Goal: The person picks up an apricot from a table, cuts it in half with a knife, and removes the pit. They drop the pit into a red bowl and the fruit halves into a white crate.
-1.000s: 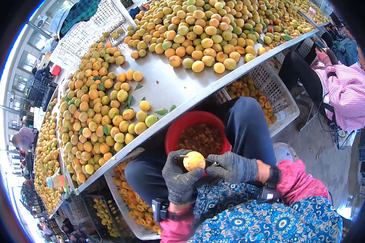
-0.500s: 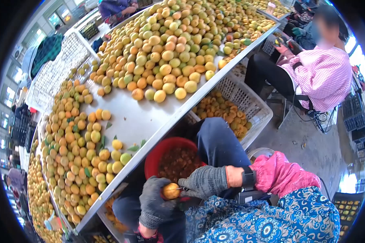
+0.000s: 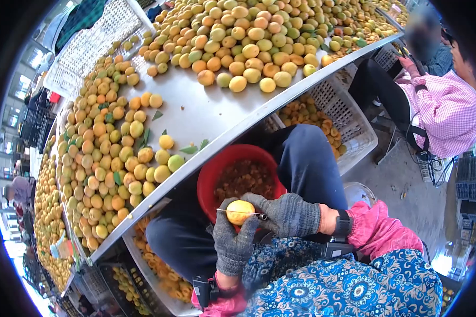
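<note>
My left hand [image 3: 231, 244], in a grey knit glove, is closed round a yellow apricot [image 3: 240, 212] above my lap. From the right, my right hand [image 3: 290, 215], also gloved, holds a small tool with a thin metal blade [image 3: 261, 216]. The blade runs across the front of the apricot, and its tip shows past the fruit's left side. Right behind both hands stands a red bowl [image 3: 205, 182] with a brown heap of pits [image 3: 243, 180] in it.
A metal table [image 3: 195, 108] with piled apricots [image 3: 238, 31] slants across the view. White crates of halved apricots stand under its edge, one right [image 3: 354, 124] and one lower left [image 3: 174, 304]. A person in pink check [image 3: 449, 113] sits at the right.
The view has shifted. My hands are closer together in front of the bowl, the apricot is raised and more upright, and the blade now lies across it.
</note>
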Demonstrator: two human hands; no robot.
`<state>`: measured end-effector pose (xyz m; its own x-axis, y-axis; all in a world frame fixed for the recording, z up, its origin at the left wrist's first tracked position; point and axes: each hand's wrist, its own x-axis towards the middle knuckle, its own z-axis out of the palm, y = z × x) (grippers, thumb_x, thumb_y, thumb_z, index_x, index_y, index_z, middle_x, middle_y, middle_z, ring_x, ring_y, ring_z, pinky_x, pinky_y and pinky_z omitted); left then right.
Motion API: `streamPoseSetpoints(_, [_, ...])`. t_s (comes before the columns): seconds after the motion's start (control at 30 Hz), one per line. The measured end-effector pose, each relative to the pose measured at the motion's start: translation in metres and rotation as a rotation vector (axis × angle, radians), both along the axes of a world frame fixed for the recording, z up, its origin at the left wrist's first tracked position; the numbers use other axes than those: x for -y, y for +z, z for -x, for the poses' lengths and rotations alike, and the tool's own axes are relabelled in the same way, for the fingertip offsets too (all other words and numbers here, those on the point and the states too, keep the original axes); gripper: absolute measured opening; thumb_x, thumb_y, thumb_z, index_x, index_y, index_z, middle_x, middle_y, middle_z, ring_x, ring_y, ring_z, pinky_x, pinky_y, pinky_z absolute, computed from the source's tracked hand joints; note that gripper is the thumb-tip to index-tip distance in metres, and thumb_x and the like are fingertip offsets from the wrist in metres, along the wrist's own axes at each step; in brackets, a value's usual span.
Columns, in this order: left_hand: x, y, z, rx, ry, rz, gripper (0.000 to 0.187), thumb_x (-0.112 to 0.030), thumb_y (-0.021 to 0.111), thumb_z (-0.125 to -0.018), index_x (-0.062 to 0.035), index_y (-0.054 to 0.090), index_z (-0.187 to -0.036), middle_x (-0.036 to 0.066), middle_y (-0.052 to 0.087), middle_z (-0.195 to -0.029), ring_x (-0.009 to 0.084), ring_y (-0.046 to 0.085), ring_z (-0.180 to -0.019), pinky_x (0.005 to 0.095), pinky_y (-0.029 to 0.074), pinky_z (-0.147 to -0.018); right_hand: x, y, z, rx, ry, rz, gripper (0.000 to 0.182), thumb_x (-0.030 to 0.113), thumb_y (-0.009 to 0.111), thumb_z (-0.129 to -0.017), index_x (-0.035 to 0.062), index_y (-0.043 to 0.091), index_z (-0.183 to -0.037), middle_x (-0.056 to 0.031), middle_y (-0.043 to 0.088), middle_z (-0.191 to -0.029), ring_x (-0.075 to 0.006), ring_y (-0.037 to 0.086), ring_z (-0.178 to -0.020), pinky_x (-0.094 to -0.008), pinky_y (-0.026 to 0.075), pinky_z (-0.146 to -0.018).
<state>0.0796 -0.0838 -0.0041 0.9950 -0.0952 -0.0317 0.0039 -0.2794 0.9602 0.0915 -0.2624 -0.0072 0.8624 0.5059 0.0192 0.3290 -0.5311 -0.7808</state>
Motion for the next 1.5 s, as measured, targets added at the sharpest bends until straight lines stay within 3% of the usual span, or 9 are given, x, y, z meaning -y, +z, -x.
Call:
streamPoseSetpoints(0.1, [0.003,-0.009,0.003,-0.001,0.033,0.059,0.043,-0.013,0.075,-0.081,-0.002,0.054,-0.117,0.011,0.066,-0.096,0.0177,0.066,-0.087,0.0308,0.052,-0.079,-0.001,0.011,-0.003,-0.194,0.007,0.1,0.078,0.03,0.063,-0.088,0.015,0.019,-0.151,-0.0187,0.062,-0.067,-0.0355,0.063,-0.056,-0.0454,0.051,-0.054])
streamPoseSetpoints(0.53, [-0.025,-0.027,-0.001,-0.281,-0.278,0.11,0.051,-0.016,0.074,-0.081,0.0036,0.054,-0.124,0.013,0.067,-0.106,0.0195,0.066,-0.094,0.0315,0.052,-0.082,0.016,-0.016,-0.018,-0.434,0.176,-0.214,0.058,0.023,0.06,-0.092,0.0071,0.037,-0.143,-0.0181,0.066,-0.091,-0.0301,0.069,-0.08,-0.0389,0.054,-0.071])
streamPoseSetpoints(0.7, [-0.023,-0.03,0.001,-0.521,-0.222,0.697,0.053,-0.017,0.065,-0.084,0.0009,0.048,-0.131,0.006,0.058,-0.108,0.0157,0.059,-0.092,0.0295,0.05,-0.083,0.012,0.001,-0.024,-0.752,-0.076,-0.491,0.04,0.028,0.06,-0.094,0.004,0.054,-0.126,-0.003,0.067,-0.086,-0.0127,0.064,-0.074,-0.03,0.051,-0.068])
streamPoseSetpoints(0.87, [-0.018,-0.049,0.009,-0.811,0.08,1.425,0.051,-0.034,0.061,-0.088,-0.0013,0.051,-0.126,0.009,0.06,-0.108,0.0213,0.06,-0.096,0.0384,0.05,-0.088,0.012,0.001,-0.018,-0.99,-0.205,-0.644,0.047,0.026,0.061,-0.092,0.0041,0.049,-0.132,-0.0058,0.065,-0.082,-0.0131,0.062,-0.068,-0.0298,0.051,-0.063])
streamPoseSetpoints(0.93, [-0.017,-0.048,0.015,-0.841,0.243,1.326,0.049,-0.039,0.059,-0.09,-0.0033,0.053,-0.123,0.01,0.061,-0.109,0.0244,0.06,-0.098,0.042,0.05,-0.089,-0.001,0.007,-0.009,-0.366,0.11,-0.497,0.052,0.025,0.062,-0.091,0.0077,0.045,-0.138,-0.0121,0.064,-0.077,-0.0241,0.066,-0.066,-0.0374,0.052,-0.063])
streamPoseSetpoints(1.0, [-0.014,-0.047,0.014,-0.734,0.184,1.268,0.046,-0.041,0.055,-0.092,-0.0068,0.053,-0.124,0.01,0.061,-0.109,0.0248,0.06,-0.098,0.0426,0.05,-0.087,-0.006,0.027,-0.004,-0.413,0.154,-0.068,0.055,0.026,0.064,-0.089,0.0113,0.044,-0.139,-0.024,0.063,-0.084,-0.0418,0.066,-0.081,-0.0426,0.053,-0.069])
streamPoseSetpoints(1.17, [-0.014,-0.043,0.022,-0.831,0.014,1.319,0.048,-0.045,0.055,-0.09,-0.0079,0.052,-0.119,0.01,0.06,-0.094,0.0239,0.06,-0.079,0.0337,0.049,-0.061,-0.012,0.031,-0.01,-0.595,-0.257,-0.678,0.02,0.019,0.056,-0.098,0.0013,0.058,-0.109,0.0004,0.061,-0.086,-0.0062,0.058,-0.075,-0.025,0.051,-0.069])
streamPoseSetpoints(1.3, [0.01,-0.031,0.032,-0.52,-0.001,0.826,0.052,-0.044,0.058,-0.088,-0.0021,0.052,-0.118,0.007,0.06,-0.093,0.017,0.059,-0.078,0.0267,0.048,-0.065,-0.029,0.038,-0.033,-0.684,-0.661,-1.051,0.026,0.029,0.054,-0.099,0.004,0.059,-0.102,0.0045,0.046,-0.061,-0.002,0.037,-0.04,-0.0185,0.03,-0.034])
streamPoseSetpoints(1.5, [0.034,-0.029,0.047,-0.357,0.019,0.523,0.035,-0.015,0.058,-0.093,0.0011,0.051,-0.123,0.007,0.062,-0.102,0.0128,0.059,-0.09,0.0263,0.048,-0.081,-0.04,0.024,-0.043,-0.718,-0.791,-1.017,0.022,0.028,0.056,-0.098,0.0068,0.06,-0.099,0.0056,0.048,-0.06,-0.0019,0.039,-0.04,-0.0183,0.031,-0.034])
